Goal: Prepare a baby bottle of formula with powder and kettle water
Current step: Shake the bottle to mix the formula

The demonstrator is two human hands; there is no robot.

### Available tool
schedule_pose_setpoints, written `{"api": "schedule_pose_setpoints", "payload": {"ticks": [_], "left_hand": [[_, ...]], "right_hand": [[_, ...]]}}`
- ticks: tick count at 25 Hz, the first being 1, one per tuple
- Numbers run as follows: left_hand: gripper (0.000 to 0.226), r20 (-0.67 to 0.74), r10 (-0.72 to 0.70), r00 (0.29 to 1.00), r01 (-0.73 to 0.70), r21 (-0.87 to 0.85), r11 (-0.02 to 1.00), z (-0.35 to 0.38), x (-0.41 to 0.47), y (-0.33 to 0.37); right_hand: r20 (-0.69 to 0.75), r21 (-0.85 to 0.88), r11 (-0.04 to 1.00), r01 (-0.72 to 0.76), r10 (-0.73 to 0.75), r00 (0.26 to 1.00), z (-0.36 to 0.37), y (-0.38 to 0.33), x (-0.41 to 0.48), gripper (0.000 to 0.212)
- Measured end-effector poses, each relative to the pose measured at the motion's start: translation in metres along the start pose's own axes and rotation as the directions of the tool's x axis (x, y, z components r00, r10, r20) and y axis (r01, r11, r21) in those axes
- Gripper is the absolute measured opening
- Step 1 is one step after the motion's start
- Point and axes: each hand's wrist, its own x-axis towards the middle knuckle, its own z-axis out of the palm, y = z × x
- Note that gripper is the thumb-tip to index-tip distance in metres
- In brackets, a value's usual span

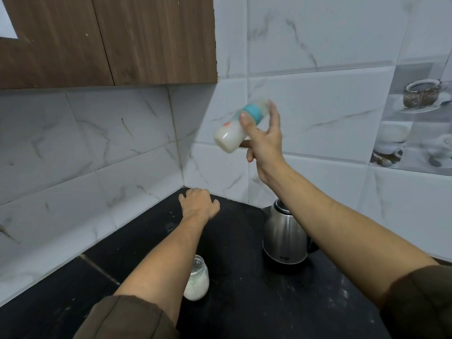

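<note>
My right hand (pixel 263 140) holds the baby bottle (pixel 232 129) up in the air in front of the tiled wall, tilted with its base towards the lower left. The bottle is blurred, has a teal collar and holds milky white liquid. My left hand (pixel 198 203) rests palm down on the black counter (pixel 244 302) near the back corner, fingers spread, holding nothing. A steel kettle (pixel 283 237) stands on its base under my right forearm. A glass jar of white powder (pixel 197 281) stands open beside my left forearm.
White marble-look tiles cover both walls that meet at the corner. A brown wooden cabinet (pixel 105 40) hangs at the upper left. Decorative cup tiles (pixel 415 118) are at the right.
</note>
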Motion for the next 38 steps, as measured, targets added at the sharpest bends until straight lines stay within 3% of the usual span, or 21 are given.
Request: {"api": "schedule_pose_setpoints", "payload": {"ticks": [2,3,5,7,8,11,12,14,16,17,18,20,22,24,26,27,31,33,36,38], "left_hand": [[0.04,-0.009,0.003,1.0,-0.003,0.006,1.0,0.0,0.001,0.0],[0.04,-0.011,0.0,1.0,0.0,0.008,1.0,0.0,0.001,0.0],[0.04,-0.007,-0.006,1.0,0.006,0.004,1.0,0.001,0.003,-0.001],[0.04,0.0,-0.006,1.0,0.006,0.001,1.0,0.001,0.002,-0.002],[0.04,0.004,-0.005,1.0,0.005,0.002,1.0,0.001,0.002,-0.002],[0.042,-0.002,-0.011,1.0,0.011,0.008,1.0,0.002,0.001,-0.006],[0.043,-0.003,-0.017,1.0,0.017,0.008,1.0,0.002,0.001,-0.008],[0.044,0.002,-0.025,1.0,0.025,0.01,1.0,0.002,0.002,-0.011],[0.044,0.008,-0.022,1.0,0.022,0.001,1.0,0.003,0.002,-0.011],[0.044,0.011,-0.022,1.0,0.022,-0.002,1.0,0.002,0.002,-0.01],[0.044,0.011,-0.022,1.0,0.022,-0.001,1.0,0.001,0.001,-0.01],[0.043,-0.001,-0.016,1.0,0.016,0.005,1.0,0.001,-0.001,-0.01],[0.043,-0.004,-0.022,1.0,0.022,0.015,1.0,0.002,-0.002,-0.013],[0.043,0.007,-0.031,0.999,0.031,0.021,0.999,0.002,-0.003,-0.016],[0.043,0.012,-0.027,1.0,0.027,0.018,0.999,0.002,-0.003,-0.017],[0.042,0.011,-0.024,1.0,0.024,0.018,1.0,0.002,-0.004,-0.017],[0.043,0.003,-0.02,1.0,0.02,0.017,1.0,0.001,-0.006,-0.016],[0.043,0.01,-0.023,1.0,0.023,0.016,1.0,-0.001,-0.006,-0.017],[0.044,0.017,-0.023,1.0,0.023,0.016,1.0,0.002,-0.005,-0.017],[0.043,0.017,-0.022,1.0,0.022,0.016,1.0,0.002,-0.005,-0.017]], "right_hand": [[-0.158,0.158,0.987,-0.035,0.06,0.986,0.001,-0.004,0.011,0.08],[-0.151,0.162,0.985,-0.054,0.079,0.985,0.0,-0.007,0.012,0.081],[0.029,0.011,0.998,-0.062,0.062,0.998,-0.004,-0.005,0.009,0.082],[0.248,-0.14,0.99,0.024,0.011,0.969,-0.006,-0.002,0.0,0.083],[0.259,-0.144,0.988,0.064,-0.025,0.966,-0.006,-0.002,0.0,0.083],[-0.052,0.052,0.999,0.008,-0.006,0.999,-0.006,-0.011,0.014,0.082],[-0.093,0.088,0.996,-0.007,0.015,0.996,-0.006,-0.014,0.017,0.082],[0.045,-0.011,1.0,-0.01,0.011,0.999,-0.007,-0.013,0.014,0.083],[0.316,-0.178,0.981,0.076,-0.016,0.949,-0.007,-0.006,0.0,0.08],[0.386,-0.211,0.969,0.126,-0.036,0.922,-0.007,-0.005,-0.004,0.08],[0.368,-0.196,0.969,0.148,-0.067,0.927,-0.005,-0.005,-0.005,0.08],[0.111,-0.053,0.996,0.067,-0.061,0.992,0.0,-0.008,0.005,0.08],[-0.059,0.11,0.994,-0.023,0.029,0.998,0.002,-0.011,0.015,0.081],[0.042,0.026,0.996,-0.085,0.083,0.996,-0.001,-0.007,0.014,0.083],[0.26,-0.122,0.992,-0.035,0.066,0.963,-0.003,0.001,0.002,0.083],[0.289,-0.13,0.991,-0.002,0.04,0.956,-0.003,0.003,-0.001,0.081],[-0.07,0.178,0.981,-0.077,0.091,0.993,0.001,-0.007,0.017,0.078],[-0.018,0.116,0.99,-0.076,0.078,0.997,-0.001,-0.008,0.017,0.079],[0.237,-0.067,0.996,0.059,-0.041,0.971,-0.004,0.0,0.001,0.079],[0.105,0.005,1.0,0.03,-0.03,0.994,-0.001,-0.001,0.006,0.081]]}}
